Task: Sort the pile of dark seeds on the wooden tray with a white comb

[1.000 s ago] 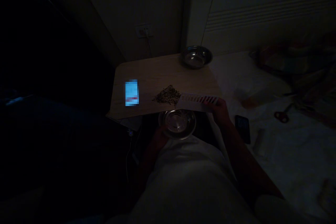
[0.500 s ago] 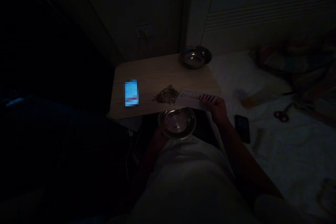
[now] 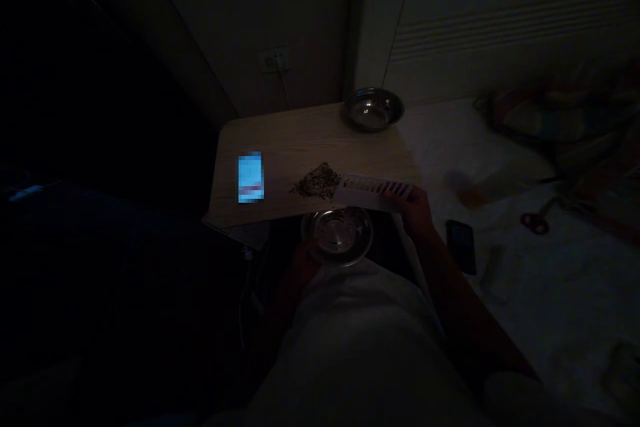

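Note:
My left hand (image 3: 306, 261), very dim, is closed on the rim of a shiny metal bowl (image 3: 345, 255), held just below the near edge of a light wooden table (image 3: 285, 137). A pale slotted plastic strip (image 3: 363, 198) lies in the grip of my right hand (image 3: 413, 208), over the table's near right part. The strip's left end is beside a pile of small dark grains (image 3: 319, 181) spread on the tabletop. Some of my left fingers are lost in the dark.
A second metal bowl (image 3: 374, 110) stands at the table's far right corner. A lit phone screen (image 3: 250, 177) is on the left. On the white bedding (image 3: 530, 293) to the right lie a dark phone (image 3: 461, 245) and red-handled scissors (image 3: 535, 222). A wall socket (image 3: 273, 60) has a cable plugged in.

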`<state>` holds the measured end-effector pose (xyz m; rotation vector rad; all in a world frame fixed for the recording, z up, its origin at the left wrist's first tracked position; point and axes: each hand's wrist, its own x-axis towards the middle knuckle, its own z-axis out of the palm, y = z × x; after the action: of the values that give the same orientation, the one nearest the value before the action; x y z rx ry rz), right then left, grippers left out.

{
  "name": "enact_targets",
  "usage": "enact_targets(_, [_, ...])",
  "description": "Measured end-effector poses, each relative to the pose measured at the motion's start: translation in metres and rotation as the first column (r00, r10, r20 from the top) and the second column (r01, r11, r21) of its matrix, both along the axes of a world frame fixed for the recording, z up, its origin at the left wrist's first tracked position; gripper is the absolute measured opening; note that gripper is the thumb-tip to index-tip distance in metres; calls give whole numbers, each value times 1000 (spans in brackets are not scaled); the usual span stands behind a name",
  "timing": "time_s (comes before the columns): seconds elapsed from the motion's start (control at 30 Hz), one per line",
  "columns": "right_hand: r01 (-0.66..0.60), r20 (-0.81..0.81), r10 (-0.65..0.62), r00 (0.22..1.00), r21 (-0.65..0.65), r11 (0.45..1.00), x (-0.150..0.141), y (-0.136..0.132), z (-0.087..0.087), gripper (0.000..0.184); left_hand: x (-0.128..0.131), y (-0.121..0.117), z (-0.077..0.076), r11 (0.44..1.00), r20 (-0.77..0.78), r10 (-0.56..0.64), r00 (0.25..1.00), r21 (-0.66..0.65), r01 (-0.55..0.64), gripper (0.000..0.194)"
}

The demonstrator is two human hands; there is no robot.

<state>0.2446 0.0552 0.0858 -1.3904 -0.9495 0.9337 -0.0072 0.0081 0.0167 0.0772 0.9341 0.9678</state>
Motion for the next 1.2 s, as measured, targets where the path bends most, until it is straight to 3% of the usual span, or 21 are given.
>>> enact_targets(0.4, [26,-7,-26,1000,-1,1000,-3,1,9,22,1,3,1,1000,-10,5,1000,3,-5,24])
enact_targets(1.2, [-54,51,54,997,-6,999,1,1,10,22,-2,2,-7,999,1,-17,1000,31,17,27])
